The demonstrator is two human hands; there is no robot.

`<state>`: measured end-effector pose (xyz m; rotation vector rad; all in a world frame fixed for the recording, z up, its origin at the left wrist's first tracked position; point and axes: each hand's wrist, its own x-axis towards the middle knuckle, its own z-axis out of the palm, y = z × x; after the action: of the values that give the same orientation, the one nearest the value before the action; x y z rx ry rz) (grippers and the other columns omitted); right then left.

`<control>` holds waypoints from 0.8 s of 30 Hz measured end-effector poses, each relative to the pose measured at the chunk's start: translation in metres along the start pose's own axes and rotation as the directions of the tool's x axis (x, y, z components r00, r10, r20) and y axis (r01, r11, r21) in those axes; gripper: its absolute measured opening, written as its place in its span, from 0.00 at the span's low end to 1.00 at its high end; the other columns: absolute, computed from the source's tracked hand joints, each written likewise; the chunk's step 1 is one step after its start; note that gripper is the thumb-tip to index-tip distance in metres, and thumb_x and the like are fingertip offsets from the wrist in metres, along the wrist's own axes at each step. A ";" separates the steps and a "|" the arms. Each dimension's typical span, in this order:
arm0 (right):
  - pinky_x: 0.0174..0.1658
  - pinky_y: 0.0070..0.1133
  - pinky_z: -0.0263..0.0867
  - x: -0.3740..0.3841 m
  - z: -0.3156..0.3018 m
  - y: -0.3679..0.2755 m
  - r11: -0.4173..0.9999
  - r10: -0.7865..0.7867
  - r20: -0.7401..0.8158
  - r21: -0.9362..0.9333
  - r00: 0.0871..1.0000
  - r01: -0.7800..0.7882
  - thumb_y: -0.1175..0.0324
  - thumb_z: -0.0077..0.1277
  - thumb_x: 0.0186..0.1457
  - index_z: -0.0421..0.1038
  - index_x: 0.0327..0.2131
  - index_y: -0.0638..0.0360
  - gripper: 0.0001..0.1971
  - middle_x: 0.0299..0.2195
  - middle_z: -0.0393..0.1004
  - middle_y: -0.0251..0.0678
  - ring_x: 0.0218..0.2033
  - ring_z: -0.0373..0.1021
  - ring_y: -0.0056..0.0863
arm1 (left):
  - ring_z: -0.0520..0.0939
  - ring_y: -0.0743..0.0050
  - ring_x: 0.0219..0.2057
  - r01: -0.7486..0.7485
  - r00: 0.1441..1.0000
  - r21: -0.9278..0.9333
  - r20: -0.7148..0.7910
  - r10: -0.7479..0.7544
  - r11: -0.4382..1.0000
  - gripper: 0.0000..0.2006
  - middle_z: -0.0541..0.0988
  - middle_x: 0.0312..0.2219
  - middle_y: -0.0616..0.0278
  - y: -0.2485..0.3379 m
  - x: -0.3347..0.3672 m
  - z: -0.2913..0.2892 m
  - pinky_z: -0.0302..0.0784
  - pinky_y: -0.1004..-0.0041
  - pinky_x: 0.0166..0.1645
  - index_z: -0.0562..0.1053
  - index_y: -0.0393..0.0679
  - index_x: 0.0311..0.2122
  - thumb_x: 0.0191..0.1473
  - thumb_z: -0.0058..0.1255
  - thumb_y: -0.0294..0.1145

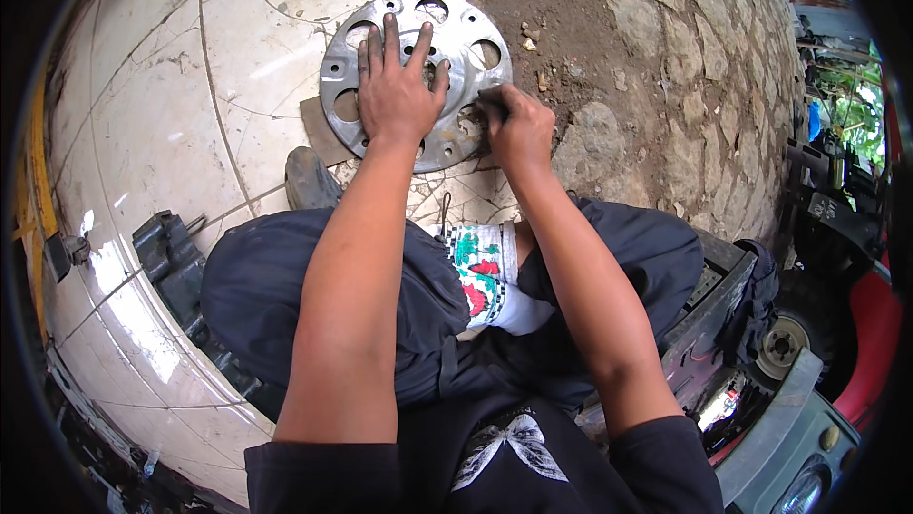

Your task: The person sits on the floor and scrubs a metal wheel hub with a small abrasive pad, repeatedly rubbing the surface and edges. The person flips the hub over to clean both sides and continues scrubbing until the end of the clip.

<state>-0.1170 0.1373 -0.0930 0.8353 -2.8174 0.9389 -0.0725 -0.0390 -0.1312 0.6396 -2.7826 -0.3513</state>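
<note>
A round grey metal plate [468, 34], with large round holes and smaller bolt holes around a raised centre, lies in front of me. My left hand [398, 96] rests flat on its left half, fingers spread and pointing away from me. At the plate's right edge, my right hand [521, 129] is closed, its thumb and fingers pinched together over one of the large holes. Whatever sits between those fingertips is hidden. A flat brown piece [325, 132] sticks out from under the plate's lower left side.
Cracked pale tiles [143, 86] cover the left; dirt and stone paving [656, 86] lie right. My bent legs and a patterned sock [480, 271] are below the plate. A black metal part [176, 262] lies left; a wheel [785, 343] and green vehicle front [808, 466] stand right.
</note>
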 end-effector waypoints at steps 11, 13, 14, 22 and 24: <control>0.41 0.33 0.76 0.022 0.003 0.000 0.993 0.090 -0.091 0.080 0.992 -0.083 0.75 0.64 0.52 0.82 0.33 0.58 0.04 0.32 0.84 0.43 0.35 0.82 0.44 | 0.61 0.44 0.73 -0.004 1.000 -0.049 -0.025 0.002 0.999 0.29 0.61 0.72 0.50 0.005 0.002 -0.001 0.52 0.54 0.77 0.70 0.67 0.69 0.64 0.53 0.54; 0.41 0.33 0.76 0.018 0.010 0.002 0.996 0.091 -0.104 0.035 0.990 -0.088 0.75 0.65 0.52 0.82 0.34 0.59 0.05 0.33 0.85 0.43 0.35 0.82 0.44 | 0.61 0.44 0.72 -0.008 1.000 -0.054 -0.027 0.006 0.999 0.29 0.61 0.72 0.50 0.003 -0.002 -0.001 0.53 0.54 0.77 0.70 0.67 0.69 0.63 0.53 0.54; 0.41 0.33 0.76 0.006 0.008 0.002 0.998 0.058 -0.069 0.024 0.996 -0.056 0.75 0.65 0.52 0.82 0.34 0.59 0.05 0.32 0.84 0.43 0.35 0.82 0.44 | 0.61 0.44 0.72 -0.002 1.000 -0.065 -0.028 0.000 0.998 0.29 0.61 0.73 0.49 0.002 -0.002 -0.001 0.53 0.54 0.77 0.70 0.67 0.69 0.63 0.53 0.54; 0.41 0.33 0.75 0.017 0.009 -0.005 0.997 0.070 -0.097 0.024 0.993 -0.068 0.74 0.64 0.53 0.82 0.33 0.60 0.04 0.32 0.84 0.45 0.35 0.82 0.46 | 0.58 0.45 0.74 0.010 0.999 -0.027 0.034 -0.009 1.000 0.30 0.57 0.74 0.48 0.001 0.000 -0.001 0.47 0.54 0.78 0.67 0.68 0.71 0.64 0.49 0.56; 0.42 0.33 0.75 0.008 0.009 -0.006 0.998 0.057 -0.064 0.037 0.996 -0.054 0.75 0.64 0.53 0.81 0.34 0.61 0.04 0.32 0.84 0.45 0.35 0.82 0.46 | 0.58 0.45 0.74 0.011 0.999 -0.023 0.033 -0.011 1.000 0.30 0.57 0.74 0.48 0.000 0.000 0.000 0.47 0.54 0.78 0.67 0.67 0.71 0.64 0.49 0.56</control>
<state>-0.1192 0.1245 -0.0948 0.7197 -2.7897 1.0062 -0.0721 -0.0386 -0.1308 0.6496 -2.8030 -0.3996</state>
